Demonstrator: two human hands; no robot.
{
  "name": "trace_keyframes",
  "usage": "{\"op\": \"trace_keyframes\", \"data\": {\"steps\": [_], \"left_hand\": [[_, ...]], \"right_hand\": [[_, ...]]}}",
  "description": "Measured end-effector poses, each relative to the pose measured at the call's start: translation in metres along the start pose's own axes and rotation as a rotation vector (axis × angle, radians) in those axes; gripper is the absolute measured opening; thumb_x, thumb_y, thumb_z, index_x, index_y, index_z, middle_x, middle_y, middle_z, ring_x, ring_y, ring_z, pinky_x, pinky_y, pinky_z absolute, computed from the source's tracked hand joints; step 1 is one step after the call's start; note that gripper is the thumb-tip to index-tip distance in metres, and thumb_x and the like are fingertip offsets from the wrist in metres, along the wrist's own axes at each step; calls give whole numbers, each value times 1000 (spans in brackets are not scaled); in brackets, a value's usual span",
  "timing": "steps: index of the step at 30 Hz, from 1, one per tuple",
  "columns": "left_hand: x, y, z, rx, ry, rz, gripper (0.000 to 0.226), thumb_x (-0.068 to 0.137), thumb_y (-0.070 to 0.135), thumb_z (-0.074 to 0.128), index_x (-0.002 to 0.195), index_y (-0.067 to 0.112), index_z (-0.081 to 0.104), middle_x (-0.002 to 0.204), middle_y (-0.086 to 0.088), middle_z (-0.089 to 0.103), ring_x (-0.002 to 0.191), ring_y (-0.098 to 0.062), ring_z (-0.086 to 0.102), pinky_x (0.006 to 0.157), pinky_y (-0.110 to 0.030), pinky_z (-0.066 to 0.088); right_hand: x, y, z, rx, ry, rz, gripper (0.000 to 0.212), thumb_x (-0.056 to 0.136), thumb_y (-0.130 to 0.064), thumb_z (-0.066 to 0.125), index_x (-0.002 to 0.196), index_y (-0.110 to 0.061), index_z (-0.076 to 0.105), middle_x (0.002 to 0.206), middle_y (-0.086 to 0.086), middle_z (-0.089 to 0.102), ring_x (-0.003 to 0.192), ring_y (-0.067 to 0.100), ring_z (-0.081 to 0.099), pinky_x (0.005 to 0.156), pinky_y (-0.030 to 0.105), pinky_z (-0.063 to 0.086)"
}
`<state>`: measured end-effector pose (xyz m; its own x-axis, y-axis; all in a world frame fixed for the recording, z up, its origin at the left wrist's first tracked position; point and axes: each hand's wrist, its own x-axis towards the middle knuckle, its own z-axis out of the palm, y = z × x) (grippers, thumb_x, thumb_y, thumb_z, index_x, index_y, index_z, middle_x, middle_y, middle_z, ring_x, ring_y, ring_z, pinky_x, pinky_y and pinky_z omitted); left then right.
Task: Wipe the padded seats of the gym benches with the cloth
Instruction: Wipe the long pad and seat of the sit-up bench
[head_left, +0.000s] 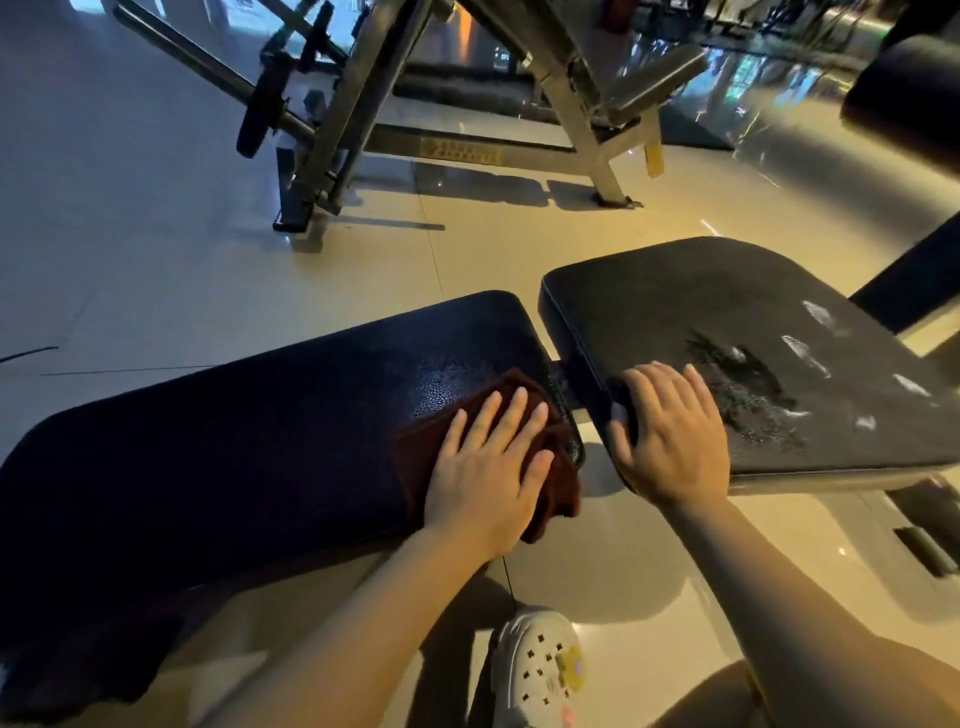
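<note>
Keep your left hand (488, 480) flat, fingers spread, pressing the dark red cloth (550, 467) on the long pad (234, 415) at lower centre of the frame; I'd sweep toward the lower left in overlapping passes. Your right hand (670, 441), holding nothing, rests open on the worn seat pad (701, 312) at right, bracing you.

No legible text anywhere.

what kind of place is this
Most likely a gym: a padded bench and worn seat pad up close, a steel weight machine with plates behind, on a glossy tiled floor.
</note>
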<state>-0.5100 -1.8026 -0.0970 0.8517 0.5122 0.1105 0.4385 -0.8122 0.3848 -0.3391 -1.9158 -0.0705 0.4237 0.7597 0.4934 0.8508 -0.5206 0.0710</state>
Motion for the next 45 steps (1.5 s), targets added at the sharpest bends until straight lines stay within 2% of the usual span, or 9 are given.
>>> {"op": "trace_keyframes", "data": {"steps": [8, 12, 15, 18, 22, 28, 32, 37, 45], "left_hand": [[31, 15, 3, -18, -26, 155, 57, 98, 51, 4, 151, 36, 14, 160, 17, 2, 146, -4, -8, 118, -35, -11], [28, 17, 0, -26, -15, 134, 48, 103, 46, 13, 151, 37, 14, 159, 19, 4, 146, -1, -7, 118, -31, -9], [15, 14, -1, -52, 20, 67, 49, 101, 53, 8, 148, 39, 10, 157, 21, 4, 143, 4, -7, 116, -25, -9], [-1, 11, 0, -49, 68, -37, 59, 90, 64, -7, 143, 40, 2, 151, 23, -1, 139, 7, -9, 113, -22, -8], [-13, 12, -5, -38, 62, -154, 57, 97, 53, 8, 151, 34, 10, 156, 18, 3, 135, 5, -10, 112, -23, -6], [-38, 13, -9, 26, 29, -214, 53, 103, 44, 20, 153, 29, 10, 161, 10, 6, 141, -1, -4, 114, -26, -2], [-51, 18, -19, -24, -58, -223, 52, 103, 43, 22, 153, 31, 12, 161, 12, 6, 147, -8, 2, 118, -32, 7], [-72, 25, -17, -244, 35, -283, 52, 102, 46, 26, 151, 30, 24, 158, 9, 24, 145, -12, 21, 117, -39, 24], [-31, 123, -29, -975, 418, -337, 58, 99, 44, 27, 141, 8, 46, 136, -13, 56, 128, -25, 52, 106, -39, 43]], "right_hand": [[-1, 0, 1, 40, 9, 9, 40, 93, -34, 46, 121, -10, 60, 121, 12, 64, 121, 29, 55, 114, 45, 28], [-5, 0, -2, 115, 39, 41, 39, 96, -32, 40, 123, -11, 58, 127, 10, 61, 127, 27, 51, 117, 42, 23], [-26, -18, -5, 189, 98, 97, 39, 97, -28, 40, 127, -11, 58, 136, 10, 55, 136, 25, 41, 120, 44, 18], [-64, -61, -3, 259, 108, 82, 41, 96, -29, 43, 128, -9, 58, 134, 9, 56, 130, 23, 45, 112, 43, 36], [-95, -95, -4, 585, 6, 336, 53, 91, -33, 39, 141, -17, 46, 128, 4, 60, 111, 18, 57, 90, 36, 52], [-75, -89, -8, 760, -234, 813, 27, 95, -25, 54, 122, -25, 55, 105, 5, 63, 101, 24, 61, 84, 41, 52], [-92, -106, -16, 692, -406, 713, 19, 96, -19, 46, 109, -22, 60, 103, 1, 64, 98, 22, 61, 81, 38, 52], [-99, -102, -53, 725, -264, 669, 14, 100, -17, 40, 101, -19, 54, 98, -1, 57, 85, 17, 53, 69, 29, 38], [-56, -79, -125, 483, 388, 598, 10, 92, -7, 58, 98, -12, 64, 99, 2, 56, 90, 13, 49, 74, 14, 36]]}}
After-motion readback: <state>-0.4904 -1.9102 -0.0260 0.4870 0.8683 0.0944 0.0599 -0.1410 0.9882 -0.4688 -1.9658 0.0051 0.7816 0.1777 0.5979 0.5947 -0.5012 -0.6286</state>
